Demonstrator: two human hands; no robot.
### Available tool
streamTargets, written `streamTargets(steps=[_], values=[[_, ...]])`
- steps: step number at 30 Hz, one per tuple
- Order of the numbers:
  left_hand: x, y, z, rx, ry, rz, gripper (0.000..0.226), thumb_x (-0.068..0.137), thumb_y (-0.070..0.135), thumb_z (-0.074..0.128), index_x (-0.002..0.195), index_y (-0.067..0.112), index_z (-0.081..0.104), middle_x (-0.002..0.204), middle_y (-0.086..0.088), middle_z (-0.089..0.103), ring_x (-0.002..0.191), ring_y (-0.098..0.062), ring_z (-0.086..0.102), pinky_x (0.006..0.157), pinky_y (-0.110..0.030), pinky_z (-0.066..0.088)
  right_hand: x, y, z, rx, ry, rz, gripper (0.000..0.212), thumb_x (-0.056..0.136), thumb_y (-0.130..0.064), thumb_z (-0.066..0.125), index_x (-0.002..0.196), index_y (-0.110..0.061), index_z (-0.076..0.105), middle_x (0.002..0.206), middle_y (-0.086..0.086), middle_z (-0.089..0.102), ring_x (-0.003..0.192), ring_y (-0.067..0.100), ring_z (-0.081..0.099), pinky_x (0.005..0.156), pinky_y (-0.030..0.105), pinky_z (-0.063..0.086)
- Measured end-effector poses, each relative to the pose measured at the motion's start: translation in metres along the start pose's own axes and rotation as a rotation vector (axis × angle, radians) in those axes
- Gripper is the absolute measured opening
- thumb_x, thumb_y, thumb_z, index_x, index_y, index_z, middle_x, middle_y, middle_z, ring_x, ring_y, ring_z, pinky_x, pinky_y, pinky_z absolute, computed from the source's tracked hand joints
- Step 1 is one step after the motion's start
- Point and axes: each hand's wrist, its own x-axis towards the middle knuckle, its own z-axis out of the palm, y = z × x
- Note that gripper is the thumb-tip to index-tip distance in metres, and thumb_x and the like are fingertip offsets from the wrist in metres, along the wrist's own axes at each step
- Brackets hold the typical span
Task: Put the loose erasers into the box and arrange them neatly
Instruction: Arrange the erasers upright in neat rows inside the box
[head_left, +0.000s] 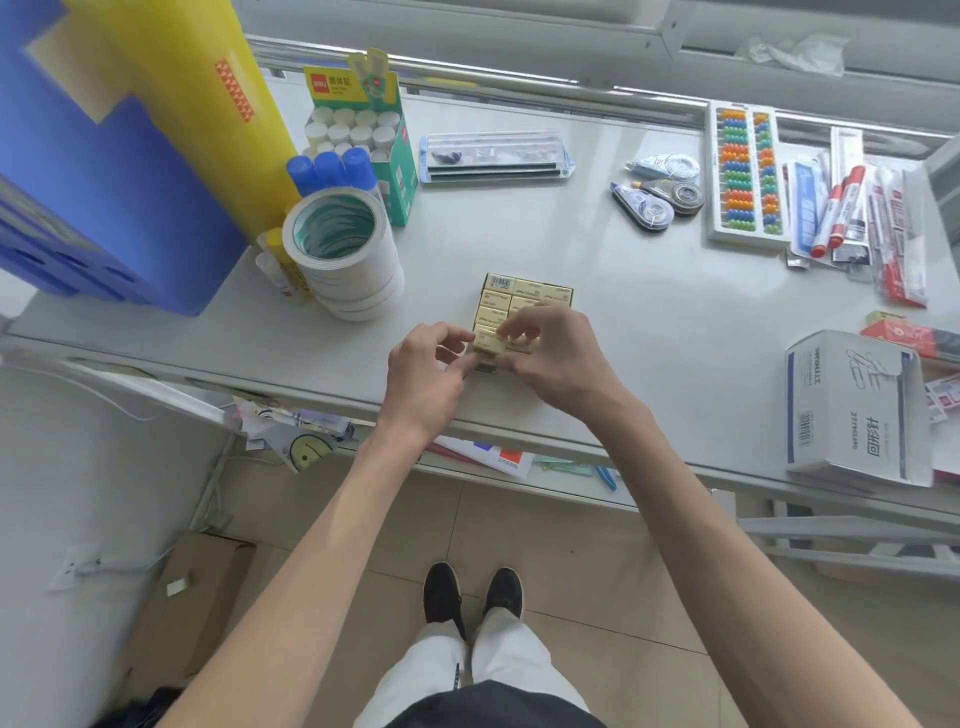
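Note:
A small open box (569, 295) lies on the white table near the front edge, filled with several pale yellow wrapped erasers (540, 289) in tidy rows. At its near end my left hand (423, 371) and my right hand (558, 353) meet over one yellow eraser (491, 343). Fingertips of both hands pinch that eraser, which sits slightly raised at the box's near left corner. My right hand hides the near right part of the box.
A stack of tape rolls (343, 254) stands left of the box, glue sticks (358, 130) behind it. Correction tapes (657, 200), an abacus (745, 171) and markers (841, 208) lie at the back right. A paper-clip carton (852, 410) sits at the right edge.

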Motion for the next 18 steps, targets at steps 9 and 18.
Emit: streamTargets(steps=[9,18], values=[[0.004,0.002,-0.002,0.062,-0.063,0.013,0.029,0.087,0.016,0.068,0.115,0.020,0.064,0.105,0.001,0.061,0.082,-0.006,0.059,0.064,-0.005,0.038,0.006,0.009,-0.028,0.222,0.084,0.148,0.024,0.085,0.006,0.057,0.090,-0.010,0.075,0.079,-0.001,0.070,0.071,-0.002,0.064,0.059,0.012,0.046],[0.010,0.007,0.003,0.013,-0.083,-0.053,0.032,0.089,0.015,0.065,0.121,0.017,0.060,0.111,0.002,0.059,0.085,-0.006,0.058,0.064,-0.007,0.039,0.009,0.006,-0.006,0.057,0.130,0.155,0.027,0.084,-0.028,0.074,0.106,-0.014,0.069,0.103,0.005,0.053,0.086,0.015,0.055,0.080,0.022,0.041]])
